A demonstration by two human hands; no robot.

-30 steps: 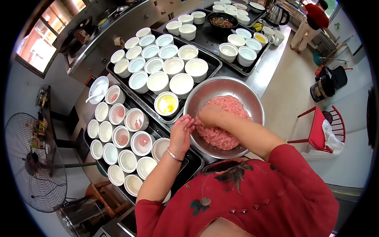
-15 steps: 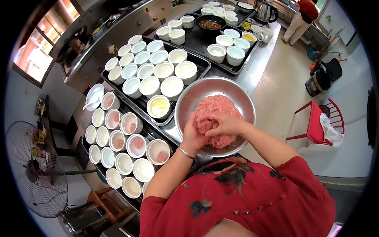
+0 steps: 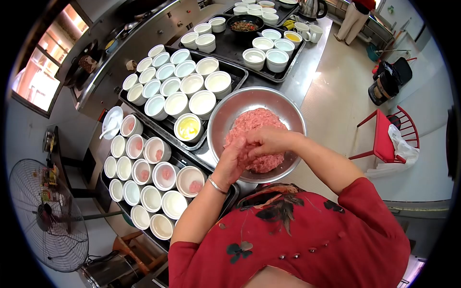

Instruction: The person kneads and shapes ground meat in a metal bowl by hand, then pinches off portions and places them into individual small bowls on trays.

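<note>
A wide steel bowl (image 3: 297, 108) holds a mound of pink minced meat (image 3: 254, 120). Over the bowl's near left side, my left hand (image 3: 231, 161) is cupped, a silver bangle on its wrist. My right hand (image 3: 272, 142) reaches in from the right with curled fingers against the left one. A lump of the minced meat is pressed between both hands, mostly hidden by the fingers. Left of the bowl, a ramekin with a small meat piece (image 3: 189, 181) stands among several others. A ramekin of yellow liquid (image 3: 188, 128) stands closer to the bowl.
Black trays (image 3: 240, 77) carry rows of white ramekins (image 3: 218, 84). A dark bowl of chopped seasoning (image 3: 245, 24), mugs (image 3: 301, 30) and a kettle (image 3: 312, 8) stand farther back. A white dish with a spoon (image 3: 113, 122) lies left. A red chair (image 3: 382, 139), fan (image 3: 45, 213) and another person (image 3: 355, 19) are around.
My right hand has closed further over my left palm, covering the meat lump that showed between them. The view has shifted slightly, so the trays and bowl sit a little higher and further left.
</note>
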